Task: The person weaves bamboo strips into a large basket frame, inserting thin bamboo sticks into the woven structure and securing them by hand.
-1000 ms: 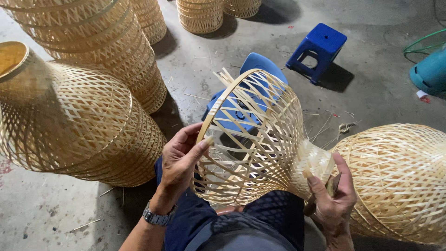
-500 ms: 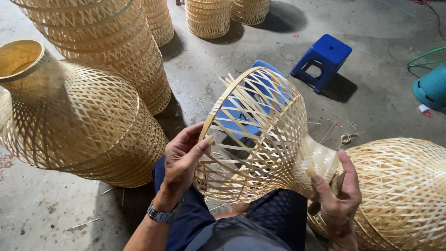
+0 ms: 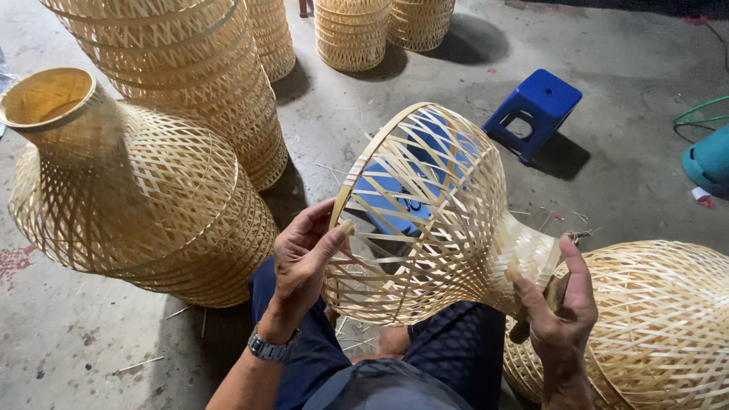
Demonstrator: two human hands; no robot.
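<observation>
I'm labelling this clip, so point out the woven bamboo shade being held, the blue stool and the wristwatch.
woven bamboo shade [image 3: 448, 228], head view, on its lattice wall.
blue stool [image 3: 541, 97], head view, on its seat top.
wristwatch [image 3: 267, 349], head view, on its band.

No packages, labels, signs or screens show anywhere in this view.

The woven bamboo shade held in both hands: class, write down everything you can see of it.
The woven bamboo shade is pale, made of thin flat strips crossed in an open lattice. It flares to a wide round rim and narrows to a tightly woven neck. It lies on its side over the person's lap, rim towards the left. The left hand pinches the rim; the right hand has its grip on the neck. A blue stool shows through the weave.
</observation>
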